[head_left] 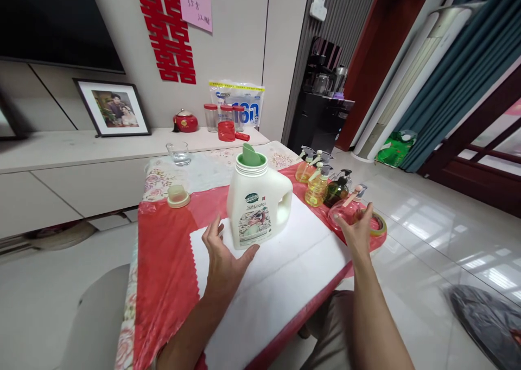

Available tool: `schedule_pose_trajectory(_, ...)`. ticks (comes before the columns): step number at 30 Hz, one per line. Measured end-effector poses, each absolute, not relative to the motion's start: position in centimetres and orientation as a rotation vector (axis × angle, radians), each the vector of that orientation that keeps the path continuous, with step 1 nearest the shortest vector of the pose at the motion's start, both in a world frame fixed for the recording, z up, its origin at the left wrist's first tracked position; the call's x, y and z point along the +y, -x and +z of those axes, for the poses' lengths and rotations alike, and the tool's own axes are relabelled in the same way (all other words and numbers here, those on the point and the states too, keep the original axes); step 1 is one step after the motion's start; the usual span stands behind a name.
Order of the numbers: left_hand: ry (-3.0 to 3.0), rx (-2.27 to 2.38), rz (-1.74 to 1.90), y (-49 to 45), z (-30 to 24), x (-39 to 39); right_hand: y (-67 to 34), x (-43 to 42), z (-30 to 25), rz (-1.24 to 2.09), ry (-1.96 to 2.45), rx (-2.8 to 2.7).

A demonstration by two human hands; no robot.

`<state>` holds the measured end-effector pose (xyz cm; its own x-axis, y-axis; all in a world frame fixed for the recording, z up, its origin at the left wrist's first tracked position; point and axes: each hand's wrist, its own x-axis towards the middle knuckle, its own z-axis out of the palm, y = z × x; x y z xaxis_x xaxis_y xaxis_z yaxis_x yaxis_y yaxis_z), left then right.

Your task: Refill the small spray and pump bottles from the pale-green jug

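Observation:
A white detergent jug [257, 202] with a green pour spout stands upright on a white cloth [285, 272]. My left hand [223, 256] rests at the jug's base, fingers spread and touching its lower front. My right hand [357, 230] reaches to a pink spray bottle [345, 210] at the table's right edge, fingers curled on its side. The jug's cap [178, 195] stands apart on the left.
Yellow and dark green spray bottles [321, 188] line the table's right side. A roll of tape [379, 224] lies by the pink bottle. A glass bowl [178, 153] sits at the far end. The red tablecloth [163, 250] covers the table; tiled floor lies to the right.

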<state>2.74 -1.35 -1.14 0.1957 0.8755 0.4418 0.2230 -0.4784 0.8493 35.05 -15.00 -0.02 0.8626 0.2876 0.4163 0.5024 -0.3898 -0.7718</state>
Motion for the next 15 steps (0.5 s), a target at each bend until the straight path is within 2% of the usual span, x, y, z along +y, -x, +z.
schedule_pose_trajectory(6,-1.883,1.005,1.360,-3.0,-1.3,-2.1,-35.7,-14.1,-0.5,-0.223,2.039,-0.594)
schedule_pose_trajectory(15,-1.801,0.934,1.192,-3.5,-1.4,0.0,-33.7,-14.4,1.4,-0.270,1.981,-0.587)
